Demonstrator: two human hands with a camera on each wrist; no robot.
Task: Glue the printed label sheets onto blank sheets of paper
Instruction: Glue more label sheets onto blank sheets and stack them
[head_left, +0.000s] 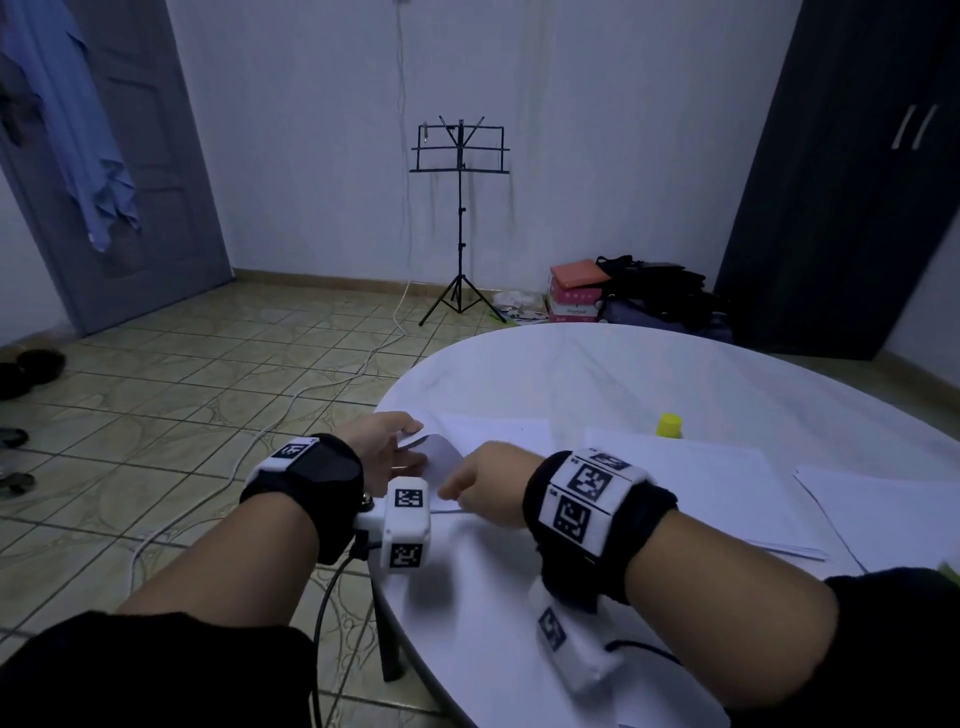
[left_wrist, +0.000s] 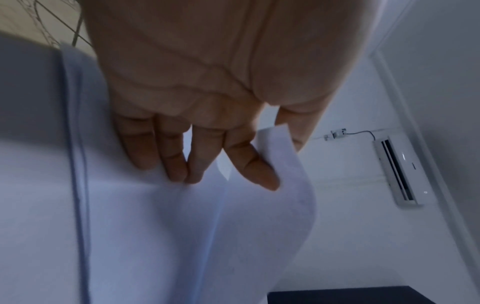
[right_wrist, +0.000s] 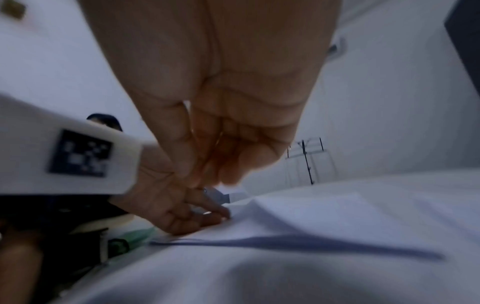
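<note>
White paper sheet (head_left: 441, 457) lifted at its corner, pinched by left hand (head_left: 384, 452) and right hand (head_left: 488, 480); gluing apparently still ahead, yellow-capped glue (head_left: 669, 425) untouched

— How many hands are over the table?
— Two: a left hand (head_left: 382, 447) and a right hand (head_left: 488, 483).
— Glue sticks?
— One yellow-capped glue stick (head_left: 669, 425).
— And on the floor?
— One music stand (head_left: 460, 208), two stacked boxes (head_left: 574, 291).
</note>
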